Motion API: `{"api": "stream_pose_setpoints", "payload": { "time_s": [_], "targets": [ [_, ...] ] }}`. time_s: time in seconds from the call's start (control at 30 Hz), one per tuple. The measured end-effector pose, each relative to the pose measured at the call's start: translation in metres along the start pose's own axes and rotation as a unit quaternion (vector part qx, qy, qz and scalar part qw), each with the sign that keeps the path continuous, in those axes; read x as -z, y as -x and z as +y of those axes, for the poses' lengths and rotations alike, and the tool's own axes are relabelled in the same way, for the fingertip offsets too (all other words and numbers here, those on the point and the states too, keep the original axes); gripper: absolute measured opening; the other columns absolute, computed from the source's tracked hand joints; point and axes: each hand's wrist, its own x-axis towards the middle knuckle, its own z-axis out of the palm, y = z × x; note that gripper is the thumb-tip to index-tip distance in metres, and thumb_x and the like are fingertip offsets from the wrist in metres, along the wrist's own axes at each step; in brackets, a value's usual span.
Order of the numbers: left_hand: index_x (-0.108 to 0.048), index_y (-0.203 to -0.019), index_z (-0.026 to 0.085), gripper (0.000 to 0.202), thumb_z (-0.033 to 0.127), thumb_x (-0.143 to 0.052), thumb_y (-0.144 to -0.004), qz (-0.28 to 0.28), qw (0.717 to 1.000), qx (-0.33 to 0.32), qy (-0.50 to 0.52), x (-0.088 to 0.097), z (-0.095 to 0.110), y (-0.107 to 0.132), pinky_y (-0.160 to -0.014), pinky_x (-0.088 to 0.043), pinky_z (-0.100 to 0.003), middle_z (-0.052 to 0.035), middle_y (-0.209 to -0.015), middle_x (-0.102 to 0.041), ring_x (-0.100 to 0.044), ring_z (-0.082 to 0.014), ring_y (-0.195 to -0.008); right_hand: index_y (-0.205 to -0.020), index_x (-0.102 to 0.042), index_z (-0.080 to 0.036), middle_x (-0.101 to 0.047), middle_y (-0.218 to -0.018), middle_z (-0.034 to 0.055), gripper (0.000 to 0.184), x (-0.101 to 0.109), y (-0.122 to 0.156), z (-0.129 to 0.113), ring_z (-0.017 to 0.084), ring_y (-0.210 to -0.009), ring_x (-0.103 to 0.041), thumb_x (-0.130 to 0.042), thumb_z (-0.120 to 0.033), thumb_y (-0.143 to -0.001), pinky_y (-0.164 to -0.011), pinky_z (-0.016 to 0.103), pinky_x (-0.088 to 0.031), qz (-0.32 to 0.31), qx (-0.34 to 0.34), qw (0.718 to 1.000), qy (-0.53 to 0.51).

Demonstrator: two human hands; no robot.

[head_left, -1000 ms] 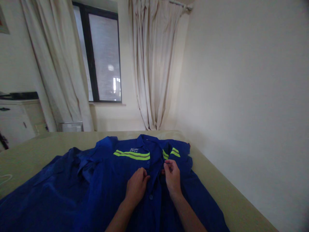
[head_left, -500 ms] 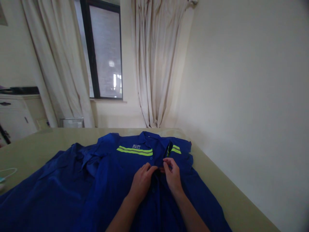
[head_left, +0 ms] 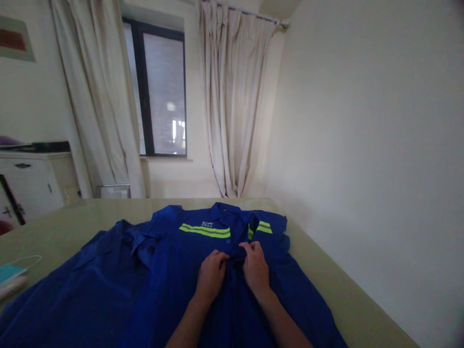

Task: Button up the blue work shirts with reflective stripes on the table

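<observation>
A blue work shirt [head_left: 170, 285] with yellow-green reflective stripes [head_left: 205, 231] lies spread face up on a pale bed [head_left: 54, 227], collar toward the window. My left hand [head_left: 212, 275] and my right hand [head_left: 255, 268] meet at the shirt's front opening just below the stripes. Both have their fingers curled and pinch the two front edges of the fabric together. What sits between the fingertips is too small to make out.
A wall runs close along the bed's right side. Curtains [head_left: 235, 106] and a dark-framed window [head_left: 163, 92] stand behind the bed. A white cabinet [head_left: 32, 183] is at the far left. A light blue face mask [head_left: 12, 275] lies at the bed's left edge.
My two hands have drawn closer until their fingertips meet at the shirt's front opening. The view has tilted up slightly and shifted.
</observation>
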Motion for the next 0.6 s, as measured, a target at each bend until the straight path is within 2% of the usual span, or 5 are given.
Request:
{"api": "stream_pose_setpoints", "payload": {
  "time_s": [0.17,0.27,0.4,0.5,0.6],
  "targets": [
    [-0.073,-0.1,0.023,0.029,0.006,-0.051,-0.09,0.001,1.0,0.017,-0.009,0.001,-0.002,0.0,-0.079,-0.043,-0.026,-0.0026,-0.095,-0.068,-0.064,-0.0162,-0.088,-0.098,-0.07,-0.024,-0.069,-0.108,0.0055,0.03,0.0,0.0,-0.021,0.022,-0.106,-0.061,-0.049,-0.005,-0.089,-0.092,0.03,-0.042,-0.116,0.144,0.979,0.081],
    [-0.071,-0.091,0.021,0.021,0.012,-0.052,-0.093,-0.003,1.0,0.025,-0.003,0.0,-0.005,0.0,-0.079,-0.043,-0.027,-0.0027,-0.094,-0.067,-0.064,-0.0168,-0.087,-0.09,-0.067,-0.023,-0.07,-0.09,0.0027,0.019,-0.002,0.004,-0.019,0.018,-0.088,-0.064,-0.049,-0.018,-0.096,-0.08,0.026,-0.042,-0.137,0.068,0.987,0.045],
    [-0.065,-0.088,0.021,0.014,0.017,-0.054,-0.093,-0.007,0.999,0.043,0.0,-0.003,-0.009,0.001,-0.079,-0.043,-0.029,-0.0028,-0.09,-0.068,-0.063,-0.0188,-0.088,-0.08,-0.064,-0.022,-0.071,-0.08,0.0027,0.035,0.0,0.006,-0.017,0.019,-0.075,-0.065,-0.059,-0.055,-0.093,-0.064,0.027,-0.038,-0.149,-0.043,0.988,0.015],
    [-0.066,-0.087,0.022,0.013,0.016,-0.055,-0.091,-0.012,0.998,0.062,0.015,-0.002,-0.008,0.0,-0.078,-0.043,-0.029,-0.0017,-0.088,-0.07,-0.064,-0.0186,-0.087,-0.08,-0.065,-0.022,-0.072,-0.084,0.0053,0.036,0.001,0.004,-0.02,0.022,-0.076,-0.066,-0.071,-0.058,-0.081,-0.063,0.028,-0.036,-0.153,-0.058,0.986,0.032],
    [-0.068,-0.085,0.022,0.017,0.015,-0.053,-0.09,-0.01,0.998,0.05,0.021,0.003,-0.005,-0.001,-0.079,-0.044,-0.03,-0.0017,-0.089,-0.07,-0.064,-0.0185,-0.087,-0.08,-0.065,-0.023,-0.072,-0.083,0.0056,0.03,-0.003,0.004,-0.019,0.022,-0.076,-0.066,-0.068,-0.052,-0.085,-0.061,0.028,-0.036,-0.165,-0.075,0.983,0.019]
  ]
}}
